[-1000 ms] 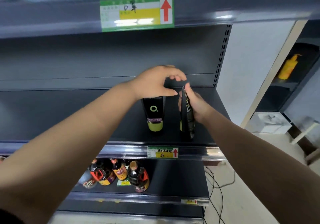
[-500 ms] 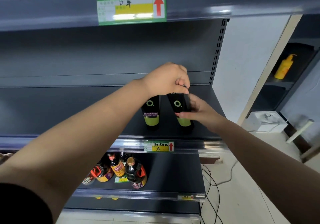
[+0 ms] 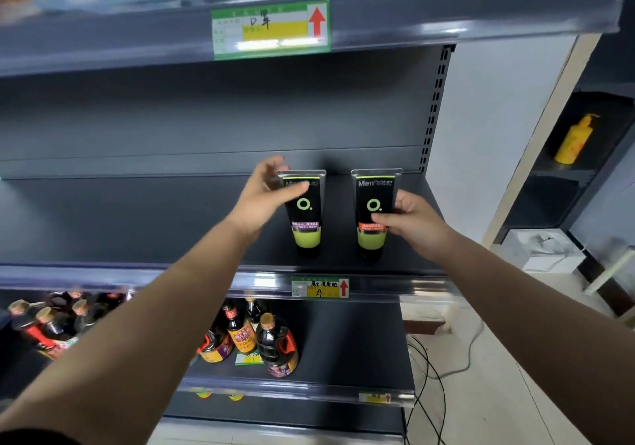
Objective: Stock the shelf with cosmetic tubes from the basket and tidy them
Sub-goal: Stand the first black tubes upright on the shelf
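From the head camera, two black cosmetic tubes stand upright, cap down, side by side but apart, near the right end of the dark shelf [image 3: 137, 224], set back from its front edge. The left hand [image 3: 264, 194] is at the upper part of the left tube [image 3: 304, 214], fingers spread and loosely curved, thumb across its front; whether it grips cannot be told. The right hand [image 3: 409, 219] pinches the right tube [image 3: 372, 211] at its middle, thumb on the front, fingers curled round its right side. Sauce bottles [image 3: 254, 338] stand on the shelf below.
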